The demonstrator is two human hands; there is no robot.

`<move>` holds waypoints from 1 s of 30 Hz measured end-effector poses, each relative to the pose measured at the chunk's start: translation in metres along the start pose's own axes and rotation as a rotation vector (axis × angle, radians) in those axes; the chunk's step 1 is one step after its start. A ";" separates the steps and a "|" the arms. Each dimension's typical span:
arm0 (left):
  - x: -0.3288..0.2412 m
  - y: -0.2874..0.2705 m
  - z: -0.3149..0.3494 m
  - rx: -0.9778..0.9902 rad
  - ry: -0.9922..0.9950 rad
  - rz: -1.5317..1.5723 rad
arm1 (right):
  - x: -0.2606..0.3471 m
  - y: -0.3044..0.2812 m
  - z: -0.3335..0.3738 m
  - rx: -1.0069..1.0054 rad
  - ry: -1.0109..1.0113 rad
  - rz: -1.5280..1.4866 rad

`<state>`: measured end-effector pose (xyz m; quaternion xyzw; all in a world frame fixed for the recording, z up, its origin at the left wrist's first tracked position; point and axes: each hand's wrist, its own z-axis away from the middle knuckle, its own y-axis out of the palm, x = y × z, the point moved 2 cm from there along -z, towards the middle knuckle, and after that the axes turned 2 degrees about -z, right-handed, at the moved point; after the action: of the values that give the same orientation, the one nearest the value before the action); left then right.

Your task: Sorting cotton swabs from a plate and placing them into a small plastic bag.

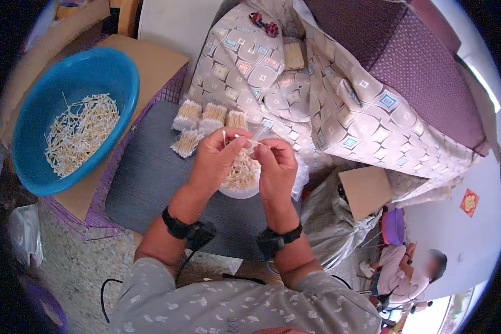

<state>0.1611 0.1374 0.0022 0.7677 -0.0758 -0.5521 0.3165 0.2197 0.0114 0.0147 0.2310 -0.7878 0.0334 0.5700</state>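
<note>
Both my hands are raised over a white bowl (pixel 240 194) filled with loose cotton swabs (pixel 241 173). My left hand (pixel 214 157) is closed on cotton swabs, with white tips (pixel 236 136) showing by its thumb and index finger. My right hand (pixel 276 161) pinches the end of a swab (pixel 255 142) that stretches between the two hands. How many swabs sit in the left palm is hidden. Just beyond the hands stand bundles of swabs in clear packs (pixel 212 115), and another bundle (pixel 187 142) lies fanned beside them.
On the left, a large blue basin (pixel 129 83) holds a heap of loose swabs. It rests on cardboard (pixel 150 58) by the dark tabletop (pixel 150 167). Patterned fabric (pixel 284 94) covers the far side. A cardboard piece (pixel 366 192) tops a sack at right. Another person (pixel 403 273) sits farther right.
</note>
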 end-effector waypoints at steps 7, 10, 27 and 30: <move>0.007 0.001 -0.003 0.168 0.024 -0.299 | 0.032 0.009 -0.013 0.096 -0.147 0.027; 0.009 0.005 -0.002 0.199 0.031 -0.257 | 0.031 0.005 -0.014 0.090 -0.133 0.060; -0.020 -0.014 -0.005 -0.062 0.104 -0.242 | -0.002 -0.009 0.000 0.236 0.107 0.446; -0.010 -0.030 -0.018 -0.093 0.127 -0.002 | -0.008 -0.018 -0.001 0.369 0.011 0.641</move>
<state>0.1666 0.1727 -0.0032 0.7857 -0.0293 -0.5054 0.3554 0.2297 -0.0014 0.0045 0.0712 -0.7977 0.3530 0.4837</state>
